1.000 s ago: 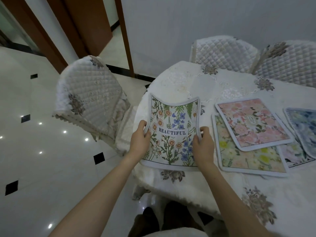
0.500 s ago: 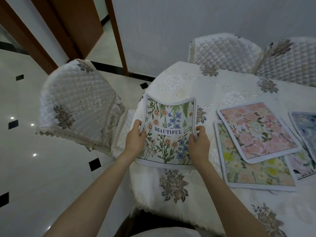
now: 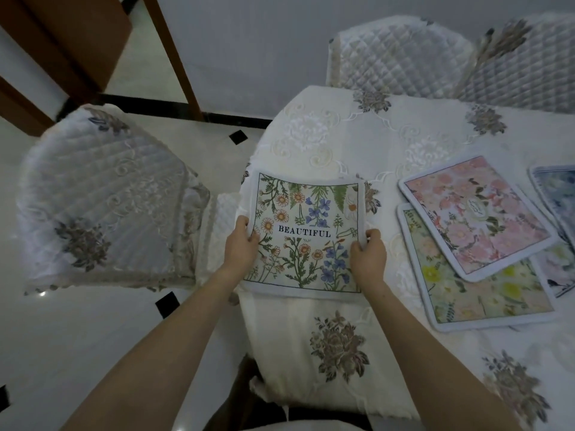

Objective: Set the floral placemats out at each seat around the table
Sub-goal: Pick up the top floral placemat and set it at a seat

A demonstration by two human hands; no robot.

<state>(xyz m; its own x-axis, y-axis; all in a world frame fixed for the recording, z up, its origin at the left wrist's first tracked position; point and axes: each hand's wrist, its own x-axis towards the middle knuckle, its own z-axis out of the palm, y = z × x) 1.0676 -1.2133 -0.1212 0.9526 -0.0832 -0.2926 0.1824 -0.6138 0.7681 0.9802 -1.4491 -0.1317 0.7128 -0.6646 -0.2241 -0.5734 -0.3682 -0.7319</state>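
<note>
left hand [image 3: 241,244] and right hand [image 3: 368,255] pinch side edges of white-bordered wildflower "BEAUTIFUL" placemat [image 3: 306,231] | mat at near-left rim of lace-clothed desk [image 3: 389,141], facing quilted chair [image 3: 102,200] | risk: near edge overhangs, mat slides off once released

Matt, soft-looking cloth placemat [image 3: 306,234] with printed flowers and a stitched pale border. Tablecloth [image 3: 357,141]: cream embroidered fabric (raised floral relief, dull finish). Chair cover [image 3: 102,197]: quilted white cloth with sheer embroidered overlay. Floor [image 3: 77,331]: glossy polished tile, reflecting lights. Door frame [image 3: 168,54]: smooth brown wood.
</note>
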